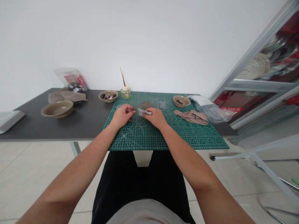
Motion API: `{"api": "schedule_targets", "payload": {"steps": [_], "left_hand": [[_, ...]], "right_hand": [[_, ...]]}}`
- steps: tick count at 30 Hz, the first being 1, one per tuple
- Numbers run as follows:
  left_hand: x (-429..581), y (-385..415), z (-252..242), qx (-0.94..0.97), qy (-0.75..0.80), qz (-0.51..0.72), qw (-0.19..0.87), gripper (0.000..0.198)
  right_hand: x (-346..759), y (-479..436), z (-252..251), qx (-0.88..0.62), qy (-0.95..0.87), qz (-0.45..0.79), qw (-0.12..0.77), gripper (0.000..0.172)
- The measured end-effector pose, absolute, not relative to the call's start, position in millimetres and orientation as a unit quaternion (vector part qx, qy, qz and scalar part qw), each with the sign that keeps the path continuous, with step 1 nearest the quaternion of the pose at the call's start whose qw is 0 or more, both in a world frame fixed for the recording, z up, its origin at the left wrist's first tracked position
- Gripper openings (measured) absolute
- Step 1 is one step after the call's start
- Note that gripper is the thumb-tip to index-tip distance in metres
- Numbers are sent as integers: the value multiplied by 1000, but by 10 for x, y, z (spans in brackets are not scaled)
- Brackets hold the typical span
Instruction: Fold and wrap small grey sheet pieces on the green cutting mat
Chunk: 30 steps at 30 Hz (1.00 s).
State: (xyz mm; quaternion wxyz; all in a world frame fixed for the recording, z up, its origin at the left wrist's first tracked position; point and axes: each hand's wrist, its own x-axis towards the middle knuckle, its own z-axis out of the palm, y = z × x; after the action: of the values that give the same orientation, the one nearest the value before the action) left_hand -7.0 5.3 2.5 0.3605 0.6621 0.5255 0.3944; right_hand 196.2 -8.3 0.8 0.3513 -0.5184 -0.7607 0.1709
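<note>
Both hands rest on a green cutting mat (pixel 163 137). My right hand (pixel 156 117) is closed, pinching a small clear plastic bag (pixel 142 112) at its right end. My left hand (pixel 123 114) has its fingers curled together just left of that bag; what sits under its fingertips is too small to make out. Beyond the hands lie a brown square patch (pixel 147 105) and another small clear bag (pixel 162 104) on the mat.
A small tan bowl (pixel 181 101) and folded beige cloth (pixel 192 116) lie right, beside a crumpled plastic bag (pixel 210 109). A bowl of dark pieces (pixel 108 96), a glass jar with a stick (pixel 126 92), a large empty bowl (pixel 57 108) and a tipped container (pixel 72 81) stand left.
</note>
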Motion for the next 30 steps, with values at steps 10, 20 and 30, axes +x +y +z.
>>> {"api": "schedule_targets", "payload": {"steps": [10, 20, 30], "left_hand": [[-68, 31, 38, 673, 522, 384, 356, 19], [-43, -59, 94, 696, 477, 390, 368, 24], [-51, -75, 120, 671, 494, 418, 362, 14]], "right_hand": [[1939, -81, 3, -528, -775, 120, 327, 11], [1818, -134, -44, -401, -857, 68, 316, 39], [1743, -204, 28, -366, -882, 50, 292, 54]]}}
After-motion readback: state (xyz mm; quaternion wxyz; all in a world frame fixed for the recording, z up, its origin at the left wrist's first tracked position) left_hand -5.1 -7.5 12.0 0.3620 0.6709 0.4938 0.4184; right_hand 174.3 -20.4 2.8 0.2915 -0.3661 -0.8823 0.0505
